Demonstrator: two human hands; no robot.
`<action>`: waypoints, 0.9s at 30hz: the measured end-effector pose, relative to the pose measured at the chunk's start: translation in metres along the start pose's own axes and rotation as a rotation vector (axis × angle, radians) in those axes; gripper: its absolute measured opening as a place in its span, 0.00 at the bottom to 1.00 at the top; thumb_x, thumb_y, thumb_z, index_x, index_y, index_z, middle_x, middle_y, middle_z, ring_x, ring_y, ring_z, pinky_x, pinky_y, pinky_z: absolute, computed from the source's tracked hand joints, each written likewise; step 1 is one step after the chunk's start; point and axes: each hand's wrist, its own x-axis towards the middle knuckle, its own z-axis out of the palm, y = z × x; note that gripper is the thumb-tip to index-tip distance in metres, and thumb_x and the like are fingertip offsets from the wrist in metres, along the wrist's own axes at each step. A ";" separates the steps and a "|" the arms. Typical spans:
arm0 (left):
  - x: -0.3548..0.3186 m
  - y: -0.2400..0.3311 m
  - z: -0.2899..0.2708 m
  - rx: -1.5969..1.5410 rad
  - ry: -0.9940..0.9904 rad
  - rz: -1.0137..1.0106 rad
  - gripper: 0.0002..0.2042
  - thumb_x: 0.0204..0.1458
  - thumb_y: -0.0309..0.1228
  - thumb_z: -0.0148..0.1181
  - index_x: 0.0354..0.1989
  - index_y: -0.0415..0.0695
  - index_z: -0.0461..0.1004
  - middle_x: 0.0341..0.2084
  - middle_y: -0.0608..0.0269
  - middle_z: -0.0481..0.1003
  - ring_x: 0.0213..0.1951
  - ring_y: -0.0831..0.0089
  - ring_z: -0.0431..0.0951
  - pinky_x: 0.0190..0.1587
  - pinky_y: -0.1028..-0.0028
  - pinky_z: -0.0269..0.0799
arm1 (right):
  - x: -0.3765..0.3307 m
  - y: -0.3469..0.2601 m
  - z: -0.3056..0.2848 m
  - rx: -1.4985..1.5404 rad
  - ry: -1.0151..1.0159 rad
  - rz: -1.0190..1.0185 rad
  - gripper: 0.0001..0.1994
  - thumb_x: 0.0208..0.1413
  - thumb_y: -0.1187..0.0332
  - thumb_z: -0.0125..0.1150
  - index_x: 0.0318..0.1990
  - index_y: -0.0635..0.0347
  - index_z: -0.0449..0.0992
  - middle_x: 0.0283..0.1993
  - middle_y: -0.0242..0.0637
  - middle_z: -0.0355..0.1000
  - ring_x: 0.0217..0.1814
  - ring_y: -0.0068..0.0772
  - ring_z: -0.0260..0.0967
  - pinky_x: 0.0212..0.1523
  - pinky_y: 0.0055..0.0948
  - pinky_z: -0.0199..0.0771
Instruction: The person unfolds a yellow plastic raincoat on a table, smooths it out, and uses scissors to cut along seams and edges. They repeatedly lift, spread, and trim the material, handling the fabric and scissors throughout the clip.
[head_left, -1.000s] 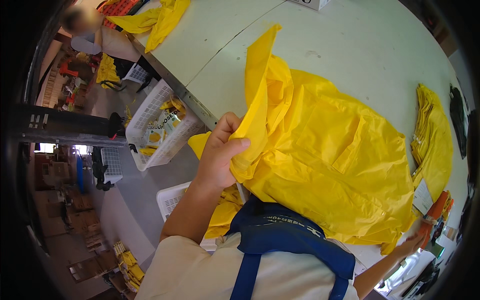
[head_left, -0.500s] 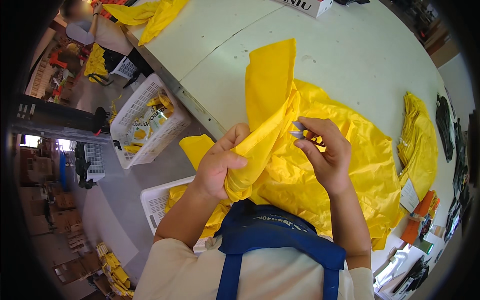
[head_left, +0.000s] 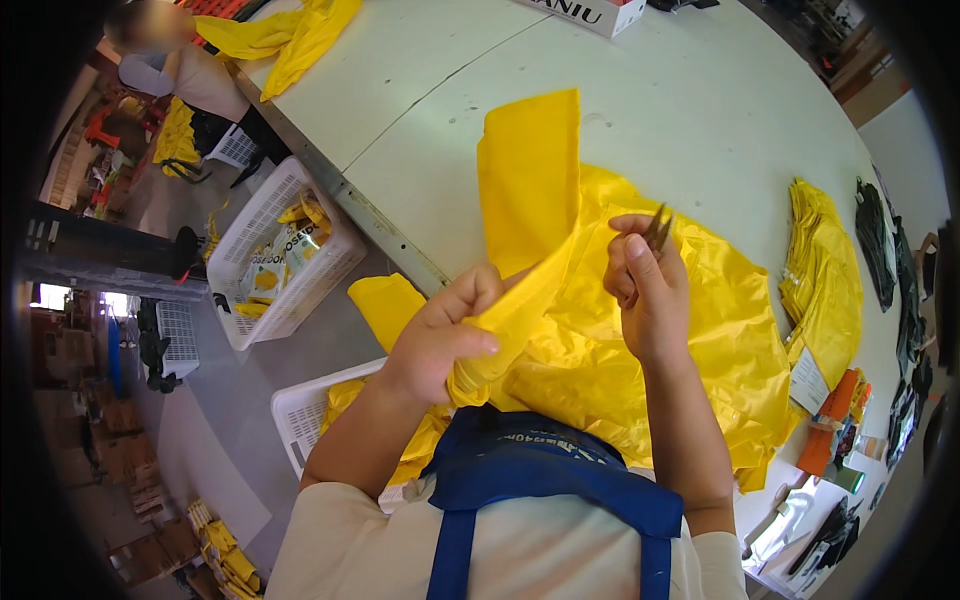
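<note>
A large piece of yellow fabric (head_left: 690, 330) lies crumpled across the near part of the pale table. My left hand (head_left: 440, 340) is closed round a gathered fold of it, thumb on top. From that grip a flat yellow flap (head_left: 530, 170) stretches away over the table. My right hand (head_left: 648, 285) is closed on small metal thread snips (head_left: 658, 226), whose blades point up past the fingers, apart from the fabric edge. Most of the snips' body is hidden in the palm.
White crates (head_left: 330, 235) with yellow goods stand left of the table (head_left: 400, 130). On the right lie a folded yellow stack (head_left: 825, 270), black items and an orange object (head_left: 830, 425). A white box (head_left: 590, 12) sits at the back. At far left a person (head_left: 205, 80) handles yellow fabric.
My right hand has drawn back from the fabric fold and turned, so the snips now point upward. My left hand keeps its hold, and the held edge looks straighter.
</note>
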 end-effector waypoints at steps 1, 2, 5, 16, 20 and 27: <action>0.000 -0.003 0.000 0.143 -0.030 -0.003 0.10 0.43 0.20 0.50 0.28 0.46 0.56 0.29 0.64 0.68 0.26 0.78 0.64 0.31 0.80 0.62 | -0.001 0.000 -0.001 0.065 0.000 0.079 0.13 0.54 0.66 0.59 0.43 0.64 0.68 0.26 0.26 0.59 0.21 0.14 0.51 0.21 0.16 0.53; 0.000 -0.007 -0.001 0.285 -0.060 -0.007 0.10 0.44 0.20 0.50 0.28 0.45 0.55 0.29 0.65 0.67 0.26 0.78 0.62 0.30 0.80 0.61 | -0.001 0.000 -0.001 0.130 0.000 0.158 0.12 0.54 0.66 0.59 0.40 0.63 0.68 0.25 0.25 0.59 0.20 0.13 0.50 0.20 0.16 0.51; 0.002 -0.012 0.004 0.739 -0.152 -0.011 0.09 0.45 0.20 0.51 0.27 0.44 0.55 0.27 0.65 0.66 0.25 0.78 0.58 0.29 0.79 0.57 | 0.002 0.006 0.001 0.108 0.022 0.249 0.07 0.53 0.71 0.58 0.36 0.61 0.68 0.20 0.23 0.58 0.17 0.13 0.49 0.18 0.16 0.48; 0.031 -0.011 0.023 1.284 0.142 0.505 0.13 0.46 0.24 0.63 0.41 0.38 0.72 0.30 0.61 0.74 0.28 0.77 0.73 0.30 0.80 0.69 | -0.024 0.006 -0.005 -0.032 -0.025 0.183 0.05 0.55 0.74 0.57 0.39 0.65 0.74 0.25 0.22 0.65 0.24 0.10 0.56 0.24 0.14 0.54; 0.046 -0.015 0.019 1.279 0.119 0.517 0.09 0.47 0.21 0.61 0.37 0.39 0.72 0.29 0.60 0.73 0.28 0.75 0.73 0.29 0.79 0.69 | -0.033 0.005 -0.005 -0.194 -0.061 0.098 0.05 0.55 0.77 0.56 0.39 0.67 0.73 0.28 0.22 0.65 0.28 0.10 0.57 0.28 0.13 0.58; 0.052 -0.015 0.017 1.348 0.017 0.526 0.04 0.50 0.22 0.56 0.31 0.39 0.67 0.26 0.56 0.70 0.29 0.64 0.71 0.31 0.72 0.68 | -0.034 0.006 -0.010 -0.227 -0.056 0.083 0.06 0.55 0.77 0.57 0.40 0.67 0.73 0.28 0.23 0.66 0.30 0.10 0.59 0.31 0.13 0.60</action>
